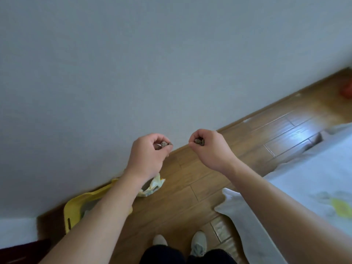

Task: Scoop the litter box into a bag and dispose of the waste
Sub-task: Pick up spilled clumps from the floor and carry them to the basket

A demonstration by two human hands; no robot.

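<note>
Both my hands are raised in front of the grey wall. My left hand (150, 155) has its fingers curled round a small grey-brown clump of litter (163, 143). My right hand (207, 147) pinches a similar clump (199, 141). Below my left forearm, the yellow litter box (76, 205) stands on the wood floor against the wall, mostly hidden by the arm. A crumpled pale yellow-white bag (152, 187) lies on the floor just to the right of the box.
A bed with a white sheet (304, 178) fills the right side, its corner hanging near my feet (179, 242). A red object (346, 91) sits on the floor at the far right. Dark furniture (19, 250) is at the bottom left.
</note>
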